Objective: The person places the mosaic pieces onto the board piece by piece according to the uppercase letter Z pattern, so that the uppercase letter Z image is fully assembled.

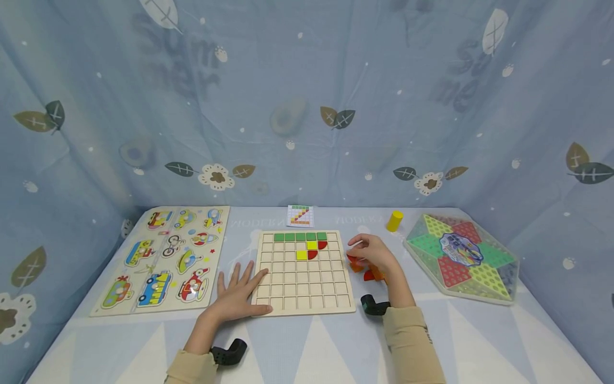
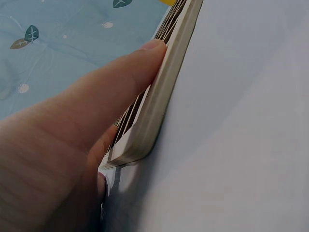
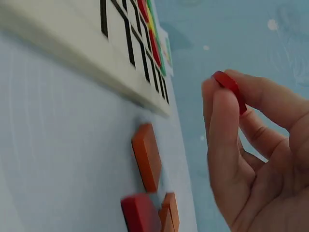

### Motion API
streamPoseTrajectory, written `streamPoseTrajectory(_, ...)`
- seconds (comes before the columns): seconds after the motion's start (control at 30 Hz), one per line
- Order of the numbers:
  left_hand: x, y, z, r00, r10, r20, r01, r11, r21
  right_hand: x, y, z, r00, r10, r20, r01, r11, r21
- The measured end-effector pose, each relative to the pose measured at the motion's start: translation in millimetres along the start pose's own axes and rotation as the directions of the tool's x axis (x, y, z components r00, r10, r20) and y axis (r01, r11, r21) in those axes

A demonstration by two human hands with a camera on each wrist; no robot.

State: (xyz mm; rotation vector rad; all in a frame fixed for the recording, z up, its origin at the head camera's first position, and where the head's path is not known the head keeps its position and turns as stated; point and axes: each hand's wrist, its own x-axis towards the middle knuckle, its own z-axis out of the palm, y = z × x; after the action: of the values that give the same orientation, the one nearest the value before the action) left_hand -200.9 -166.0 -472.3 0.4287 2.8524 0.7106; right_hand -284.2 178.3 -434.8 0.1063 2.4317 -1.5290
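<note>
A wooden grid board (image 1: 288,290) lies in front of the person, with a row of green squares (image 1: 296,237) near its top. Below that row sit two yellow squares (image 1: 301,255) and two red quarter-circle pieces (image 1: 313,255), stepping down to the left. Fingers spread, the left hand (image 1: 235,298) rests at the board's lower left corner, its thumb on the front edge. Thumb and fingertips of the right hand (image 1: 376,252) pinch a red block (image 3: 231,89), right of the board. Under that hand are loose orange blocks (image 3: 147,157) and another red block (image 3: 141,212).
A small pattern card (image 1: 300,216) lies behind the board. To the left is a vehicle picture puzzle (image 1: 163,256). A yellow cylinder (image 1: 395,221) and a hexagonal star-patterned game board (image 1: 462,258) are at the right. Blue patterned curtain (image 1: 307,106) encloses the table.
</note>
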Motion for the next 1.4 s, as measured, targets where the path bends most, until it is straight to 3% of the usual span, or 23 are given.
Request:
streamPoseTrajectory(0.17,0.0,-0.4,0.2,1.000,0.002,0.001,-0.002,1.000,-0.003,0.2,-6.9,18.3,0.997,-0.041,0.060,0.037,0.997,0.062)
streamPoseTrajectory(0.43,-0.8,0.4,-1.1,1.000,-0.004,0.011,0.004,1.000,-0.002,-3.7,-19.0,45.0,0.990,-0.115,0.085,0.116,0.993,-0.012)
streamPoseTrajectory(0.9,-1.2,0.8,-2.0,1.000,-0.005,0.011,0.005,1.000,-0.006,-7.2,-26.3,66.3,0.985,-0.167,0.042,0.172,0.962,-0.211)
streamPoseTrajectory(1.1,-3.6,1.1,-3.6,1.000,-0.002,0.010,0.002,1.000,-0.017,-1.6,-32.0,80.6,0.973,-0.206,0.105,0.224,0.949,-0.222)
streamPoseTrajectory(1.4,-2.6,1.4,-3.2,1.000,-0.004,0.022,0.004,1.000,-0.011,6.9,-41.8,93.6,0.973,-0.191,0.129,0.219,0.942,-0.256)
